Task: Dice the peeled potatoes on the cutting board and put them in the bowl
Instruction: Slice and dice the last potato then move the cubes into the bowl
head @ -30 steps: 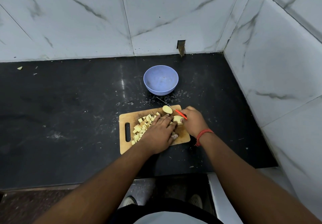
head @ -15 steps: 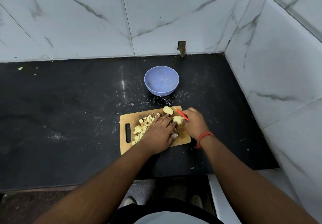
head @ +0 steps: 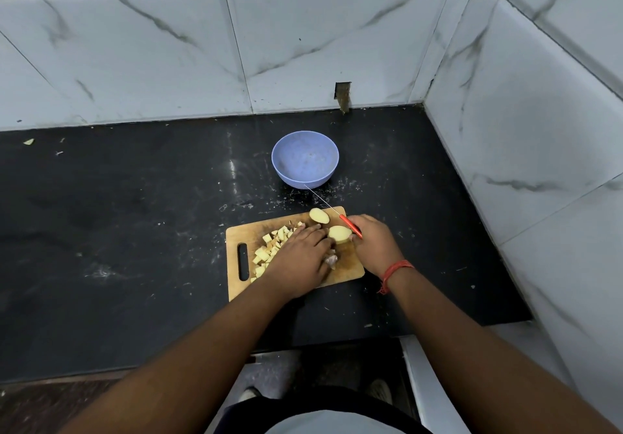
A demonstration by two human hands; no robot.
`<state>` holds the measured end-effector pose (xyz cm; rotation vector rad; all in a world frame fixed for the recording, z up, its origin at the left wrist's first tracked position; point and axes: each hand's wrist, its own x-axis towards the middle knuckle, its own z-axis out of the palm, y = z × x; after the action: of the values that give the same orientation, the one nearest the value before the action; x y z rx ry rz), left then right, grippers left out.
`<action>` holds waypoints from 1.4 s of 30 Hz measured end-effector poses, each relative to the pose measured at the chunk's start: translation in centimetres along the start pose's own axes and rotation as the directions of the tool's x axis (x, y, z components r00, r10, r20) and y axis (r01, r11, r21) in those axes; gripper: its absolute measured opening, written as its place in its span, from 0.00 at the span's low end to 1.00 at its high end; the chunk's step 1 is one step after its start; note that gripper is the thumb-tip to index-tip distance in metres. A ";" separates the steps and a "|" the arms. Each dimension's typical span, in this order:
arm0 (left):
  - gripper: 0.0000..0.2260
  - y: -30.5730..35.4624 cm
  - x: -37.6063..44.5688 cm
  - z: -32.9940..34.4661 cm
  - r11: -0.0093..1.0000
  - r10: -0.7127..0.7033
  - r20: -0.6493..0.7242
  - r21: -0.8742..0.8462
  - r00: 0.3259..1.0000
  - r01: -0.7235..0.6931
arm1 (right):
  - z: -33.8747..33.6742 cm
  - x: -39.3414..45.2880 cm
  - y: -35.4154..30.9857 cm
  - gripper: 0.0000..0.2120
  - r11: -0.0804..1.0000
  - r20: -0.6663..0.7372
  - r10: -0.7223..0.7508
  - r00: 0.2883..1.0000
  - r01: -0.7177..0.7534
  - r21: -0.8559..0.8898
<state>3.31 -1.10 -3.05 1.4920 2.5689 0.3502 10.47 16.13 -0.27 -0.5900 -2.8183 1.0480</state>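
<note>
My left hand (head: 300, 258) lies flat steadying the firm, slippery potato half (head: 338, 234) by its cut side; my right hand (head: 371, 243) grips the knife (head: 350, 226).

No text — none legible.

Left hand (head: 298, 258) lies flat, fingers straight; right hand (head: 372, 244) is curled in a grip.
</note>
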 end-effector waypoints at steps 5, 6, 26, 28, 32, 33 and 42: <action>0.21 0.3 -0.1 -0.4 1.000 -0.001 -0.009 0.027 1.000 0.001 | -0.2 -0.5 0.0 0.17 1.000 0.018 0.002 1.000 -0.002 -0.003; 0.21 0.5 -0.2 -0.5 0.999 -0.001 -0.024 0.040 1.000 0.002 | -0.5 -0.7 0.0 0.16 1.000 -0.001 0.023 1.000 -0.023 0.011; 0.29 0.5 0.8 -1.2 0.942 0.180 0.197 0.248 0.964 -0.227 | -0.5 -6.6 -3.8 0.05 0.904 0.210 0.390 0.896 -0.331 -0.270; 0.29 0.3 0.8 -1.1 0.940 0.196 0.192 0.244 0.962 -0.240 | -0.4 -6.5 -4.2 0.08 0.889 0.221 0.414 0.883 -0.340 -0.308; 0.32 0.1 0.7 -0.9 0.938 0.221 0.150 0.238 0.964 -0.252 | -0.7 -6.4 -5.0 0.10 0.878 0.186 0.406 0.895 -0.326 -0.350; 0.32 0.1 0.7 -0.8 0.942 0.218 0.140 0.228 0.966 -0.246 | -0.8 -6.4 -5.1 0.10 0.877 0.182 0.408 0.895 -0.328 -0.352; 0.30 -0.2 0.8 -0.1 0.947 0.228 0.100 0.210 0.969 -0.244 | 0.0 -5.5 -5.2 0.14 0.831 0.266 0.534 0.803 -0.440 -0.341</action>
<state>2.78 -0.53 -2.97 1.8594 2.4410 0.0320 13.86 10.47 3.40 -1.3577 -3.2389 0.9125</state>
